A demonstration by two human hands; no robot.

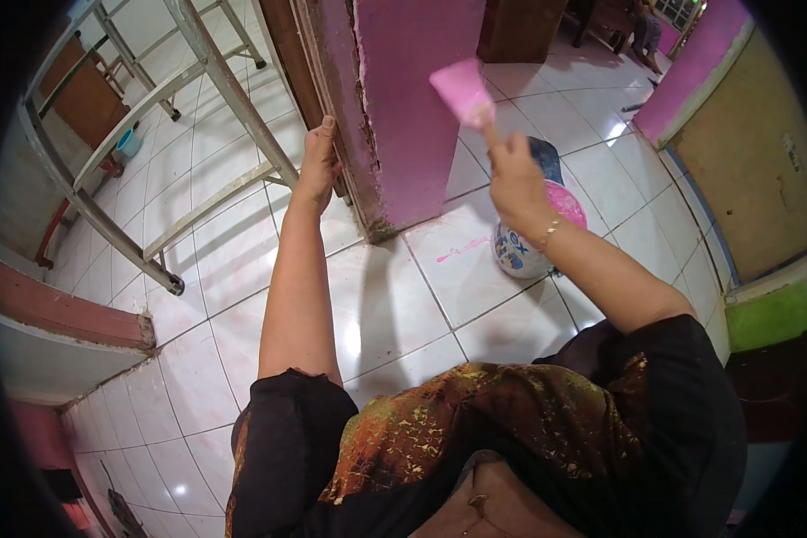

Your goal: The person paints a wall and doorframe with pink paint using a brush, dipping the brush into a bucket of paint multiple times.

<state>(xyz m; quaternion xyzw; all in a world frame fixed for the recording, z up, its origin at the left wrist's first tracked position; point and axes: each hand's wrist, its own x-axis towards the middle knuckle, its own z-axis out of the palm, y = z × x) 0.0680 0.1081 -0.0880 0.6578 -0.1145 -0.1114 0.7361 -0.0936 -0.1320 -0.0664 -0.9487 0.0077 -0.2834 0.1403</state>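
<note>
My right hand (518, 184) is closed round the handle of a wide, flat paintbrush (462, 90), its head coated in pink paint. The brush is raised close to the right side of a pink wall end (417, 108); a gap to the wall cannot be judged. Below my right forearm stands a white paint bucket (514, 251) with pink paint inside, partly covered by the arm. My left hand (316, 170) grips the brown wooden door frame (289, 40) along the wall's left edge, thumb up, most fingers hidden.
A metal stepladder (229, 99) stands at the left. Pink drips (462, 249) mark the white tiled floor (412, 314) beside the bucket. A dark container (544, 157) sits behind the bucket. A tan door (744, 161) is at the right; another person (646, 34) is far back.
</note>
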